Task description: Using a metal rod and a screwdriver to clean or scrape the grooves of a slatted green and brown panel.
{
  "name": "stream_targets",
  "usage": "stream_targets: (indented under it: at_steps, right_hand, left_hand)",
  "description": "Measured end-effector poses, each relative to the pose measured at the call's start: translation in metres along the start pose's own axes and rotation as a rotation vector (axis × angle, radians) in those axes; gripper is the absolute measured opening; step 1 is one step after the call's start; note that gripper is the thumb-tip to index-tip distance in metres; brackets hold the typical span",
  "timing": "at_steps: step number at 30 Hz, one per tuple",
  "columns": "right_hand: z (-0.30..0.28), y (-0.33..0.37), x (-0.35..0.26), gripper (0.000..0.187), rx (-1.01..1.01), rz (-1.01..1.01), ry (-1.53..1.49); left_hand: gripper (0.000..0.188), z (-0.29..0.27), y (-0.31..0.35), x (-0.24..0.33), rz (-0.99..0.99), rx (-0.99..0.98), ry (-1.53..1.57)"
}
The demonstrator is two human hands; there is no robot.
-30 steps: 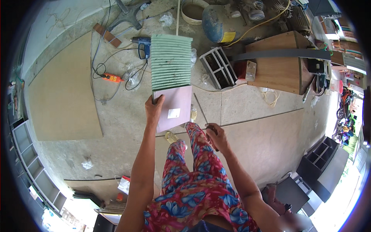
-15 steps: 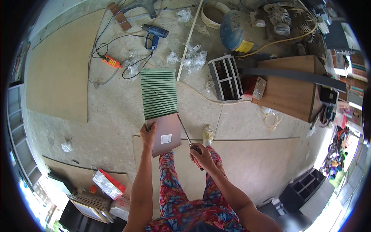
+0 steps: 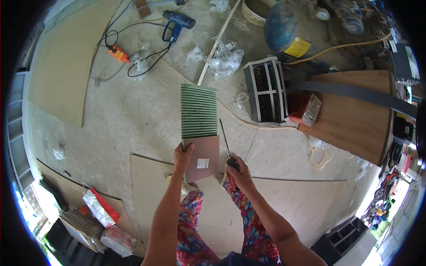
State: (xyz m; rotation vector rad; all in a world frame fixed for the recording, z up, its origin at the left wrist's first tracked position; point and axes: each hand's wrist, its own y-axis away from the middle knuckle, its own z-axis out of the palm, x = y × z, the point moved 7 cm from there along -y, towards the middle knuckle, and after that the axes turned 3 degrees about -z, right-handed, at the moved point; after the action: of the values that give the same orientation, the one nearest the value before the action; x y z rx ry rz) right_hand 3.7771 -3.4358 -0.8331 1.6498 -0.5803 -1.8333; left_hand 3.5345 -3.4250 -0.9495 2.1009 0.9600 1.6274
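My left hand [image 3: 183, 156] is closed on the left edge of a flat brown panel [image 3: 210, 148] with a small white label. A green ribbed section [image 3: 199, 111] with many parallel slats extends from the panel's far end; whether they are one piece I cannot tell. In my right hand [image 3: 242, 174], fingers wrapped round its dark handle, is a screwdriver [image 3: 225, 139]. Its long thin shaft points away from me, just right of the panel, with a small gap between them.
A blue heat gun [image 3: 178, 24] and an orange power strip [image 3: 119, 54] lie ahead-left with cables. At the right are a grey slotted frame [image 3: 266, 91] and a wooden box [image 3: 350, 115]. A thin board [image 3: 301, 204] lies underfoot; clear plastic wrap [image 3: 225, 61] lies ahead.
The screwdriver tip has moved from the panel's right edge to slightly apart from it. My view has shifted forward, and a shoe now shows beneath the panel.
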Motion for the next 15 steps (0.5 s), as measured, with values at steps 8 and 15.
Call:
stream_targets:
  at_steps: [8, 15]
  right_hand:
    - [0.035, -0.103, 0.091, 0.051, -0.172, -0.027, 0.184]
    - [0.046, -0.102, 0.062, 0.058, -0.170, -0.362, -0.038]
  left_hand:
    - [0.036, 0.000, -0.141, -0.173, 0.064, -0.209, -0.153]
    - [0.052, 0.013, -0.207, -0.251, -0.041, -0.530, -0.274]
